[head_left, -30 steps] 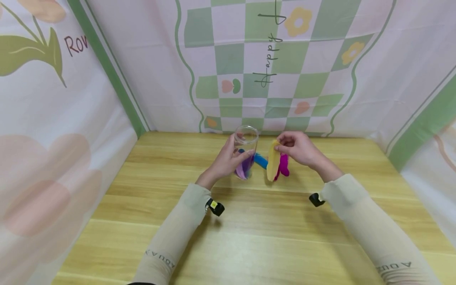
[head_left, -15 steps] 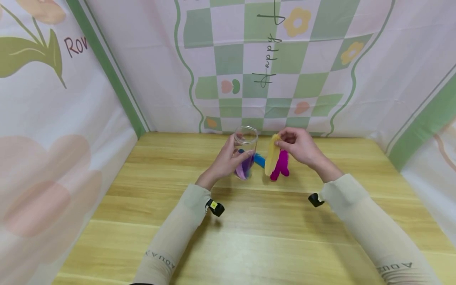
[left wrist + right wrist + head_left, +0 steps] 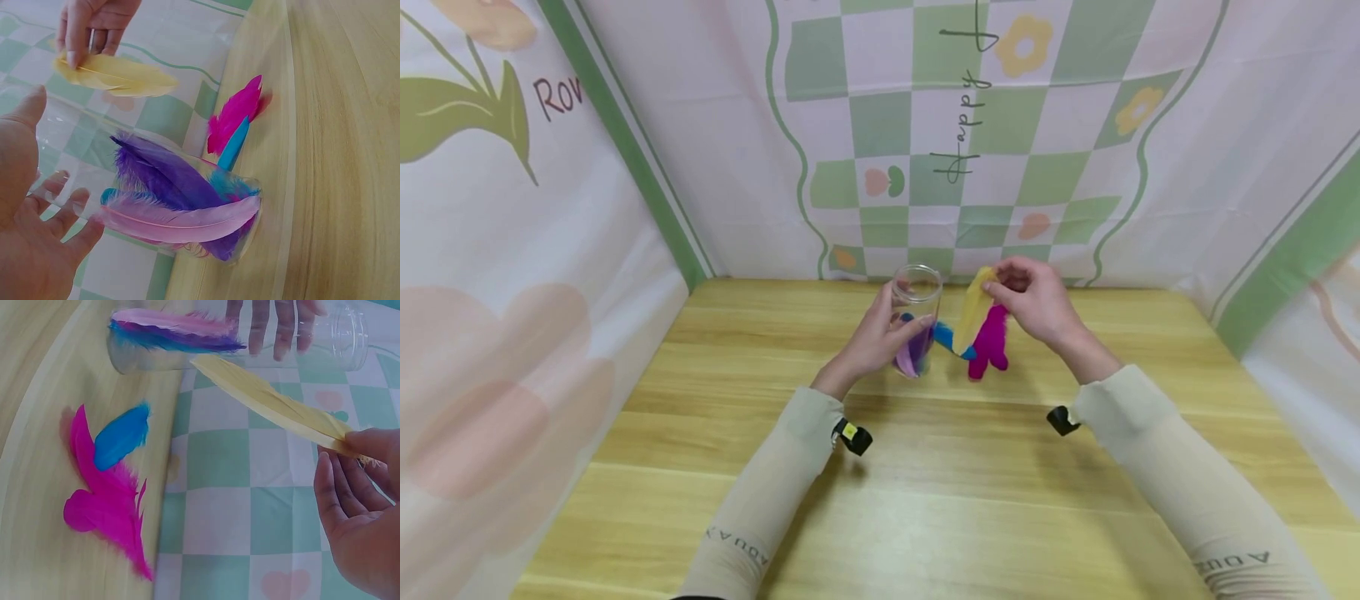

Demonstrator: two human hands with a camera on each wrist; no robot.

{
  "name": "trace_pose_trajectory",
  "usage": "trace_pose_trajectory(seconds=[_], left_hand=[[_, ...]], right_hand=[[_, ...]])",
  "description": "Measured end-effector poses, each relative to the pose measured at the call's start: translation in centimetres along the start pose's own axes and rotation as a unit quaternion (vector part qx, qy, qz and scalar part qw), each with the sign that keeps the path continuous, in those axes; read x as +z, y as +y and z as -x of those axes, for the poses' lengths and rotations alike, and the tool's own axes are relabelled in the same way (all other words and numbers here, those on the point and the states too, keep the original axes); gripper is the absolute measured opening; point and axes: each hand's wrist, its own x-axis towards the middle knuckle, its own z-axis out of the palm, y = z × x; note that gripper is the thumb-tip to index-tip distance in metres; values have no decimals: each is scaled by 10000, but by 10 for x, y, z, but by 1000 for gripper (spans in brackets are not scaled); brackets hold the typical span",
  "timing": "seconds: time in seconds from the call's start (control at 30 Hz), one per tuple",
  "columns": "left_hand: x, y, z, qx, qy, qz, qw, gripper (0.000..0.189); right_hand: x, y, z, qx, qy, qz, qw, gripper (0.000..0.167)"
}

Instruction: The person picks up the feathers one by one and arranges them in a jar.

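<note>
My left hand (image 3: 880, 333) grips a clear glass jar (image 3: 917, 287) that stands upright on the table. Purple, pale pink and blue feathers lie inside it; the purple feather (image 3: 165, 172) and pink feather (image 3: 181, 222) show best in the left wrist view. Between thumb and fingers, my right hand (image 3: 1033, 300) pinches a yellow feather (image 3: 975, 310) at its upper end, raised over the table to the right of the jar. Its lower tip hangs toward the jar in the head view.
On the wooden table (image 3: 925, 500) lie a blue feather (image 3: 122, 437) and magenta feathers (image 3: 109, 506), beneath the right hand and beside the jar. A patterned cloth wall (image 3: 880, 125) rises close behind the table's back edge.
My right hand has lifted the yellow feather upward and tilted it, uncovering more of the magenta and blue feathers. The left hand and jar have stayed in place.
</note>
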Motion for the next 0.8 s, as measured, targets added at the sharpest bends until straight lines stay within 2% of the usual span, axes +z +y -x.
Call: trace_pose_trajectory(seconds=[0.4, 0.63, 0.8], left_hand=[[-1, 3, 2, 53, -5, -43, 10000, 65], [-1, 1, 0, 15, -36, 89, 10000, 68], [-1, 0, 0, 27, -28, -40, 10000, 68]], right_hand=[[-2, -10, -1, -203, 255, -152, 9994, 23], [-4, -20, -3, -322, 322, -142, 9989, 23], [-5, -26, -4, -437, 327, -124, 9984, 24]])
